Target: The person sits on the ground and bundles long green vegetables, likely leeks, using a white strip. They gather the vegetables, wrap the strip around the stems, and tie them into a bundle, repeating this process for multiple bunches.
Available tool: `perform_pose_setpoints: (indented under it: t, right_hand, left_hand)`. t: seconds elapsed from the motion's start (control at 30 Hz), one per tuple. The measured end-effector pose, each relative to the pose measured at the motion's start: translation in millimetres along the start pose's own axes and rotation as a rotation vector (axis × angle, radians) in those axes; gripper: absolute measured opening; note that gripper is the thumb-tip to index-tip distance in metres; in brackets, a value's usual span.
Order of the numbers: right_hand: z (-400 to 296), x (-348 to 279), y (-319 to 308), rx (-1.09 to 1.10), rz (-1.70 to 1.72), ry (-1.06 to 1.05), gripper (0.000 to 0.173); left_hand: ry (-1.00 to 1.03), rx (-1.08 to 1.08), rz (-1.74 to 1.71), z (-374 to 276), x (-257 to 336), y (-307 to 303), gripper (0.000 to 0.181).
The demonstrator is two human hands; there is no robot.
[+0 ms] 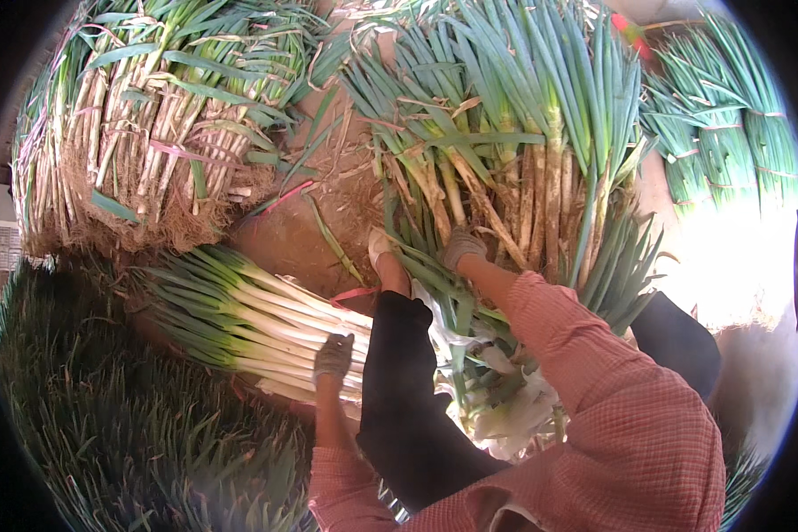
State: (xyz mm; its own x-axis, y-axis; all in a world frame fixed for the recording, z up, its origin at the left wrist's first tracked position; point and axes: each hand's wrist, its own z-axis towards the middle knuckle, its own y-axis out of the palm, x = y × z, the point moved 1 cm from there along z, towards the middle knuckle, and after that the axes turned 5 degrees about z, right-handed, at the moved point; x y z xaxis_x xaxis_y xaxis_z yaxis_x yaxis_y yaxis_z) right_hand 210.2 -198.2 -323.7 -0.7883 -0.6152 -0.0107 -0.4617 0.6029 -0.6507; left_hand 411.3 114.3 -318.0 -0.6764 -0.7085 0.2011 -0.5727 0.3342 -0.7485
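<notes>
My left hand point(333, 357), in a grey work glove, rests on the white stalks of a row of cleaned green onions point(286, 319) lying to the left of my leg; its fingers look curled, and whether they grip a stalk is unclear. Ahead of me, my gloved right hand point(464, 247) reaches to the lower stalks of a pile of uncleaned green onions point(552, 179) with brown outer skins. Its fingers are partly hidden among the stalks, so its grip cannot be told. Peeled leaves and skins point(505, 399) lie between my legs.
Tied bundles of rooted green onions point(153, 146) stand at the upper left. More tied green bundles point(725, 146) are at the upper right. Dark green leaves point(139, 412) fill the lower left. A pink strap point(354, 293) and loose leaves point(332, 239) lie on the brown ground near my foot.
</notes>
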Motion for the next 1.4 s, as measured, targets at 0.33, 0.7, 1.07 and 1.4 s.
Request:
perform_pose_setpoints:
  t: [0.33,0.7,1.07,1.4]
  right_hand:
    - [-241,79,-79,0.309,0.449,-0.616,0.033]
    - [-381,132,27,0.754,0.99,-0.179,0.053]
    - [-333,175,69,1.178,1.324,-0.035,0.021]
    - [-330,218,261,0.34,0.183,0.097,0.031]
  left_hand:
    - [0.106,-0.177,-0.865,-76,267,-166,0.056]
    - [0.448,-0.015,-2.08,-138,394,-69,0.034]
    - [0.837,-0.006,-1.958,-236,410,-130,0.039]
    - [1.033,0.285,-1.892,-246,367,-248,0.043]
